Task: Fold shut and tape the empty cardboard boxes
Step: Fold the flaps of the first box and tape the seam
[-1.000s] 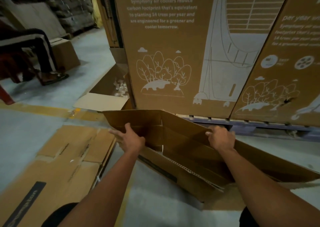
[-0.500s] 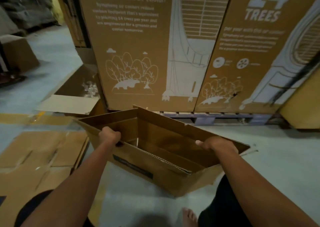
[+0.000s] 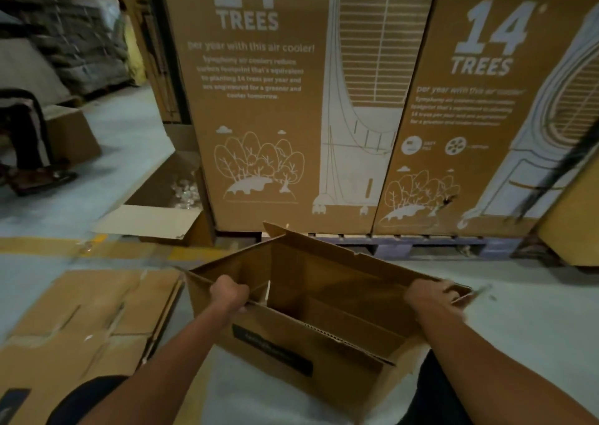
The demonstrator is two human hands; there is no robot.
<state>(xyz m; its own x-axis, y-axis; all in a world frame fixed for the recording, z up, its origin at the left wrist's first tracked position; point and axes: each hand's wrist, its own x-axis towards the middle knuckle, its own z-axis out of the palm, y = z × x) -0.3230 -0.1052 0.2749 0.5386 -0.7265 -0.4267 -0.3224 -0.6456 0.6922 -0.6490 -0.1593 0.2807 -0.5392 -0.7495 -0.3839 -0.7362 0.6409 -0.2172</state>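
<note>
Box (image 3: pixel 311 343) open on floor; left grip (image 3: pixel 229 296) clutches near rim, right grip (image 3: pixel 431 294) clutches right corner.

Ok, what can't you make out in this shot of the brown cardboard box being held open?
Head view only:
- Black label on the brown cardboard box: print blurred, unreadable.
- Left hand fingertips: hidden behind the box wall.
- Box bottom: hidden by inner flaps.
- Flattened cardboard sheets: cut off by the left edge.

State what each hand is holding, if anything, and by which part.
Both hold the open brown cardboard box. The left hand grips the top edge of its near wall by the left corner; the right hand grips its right end edge.
</note>
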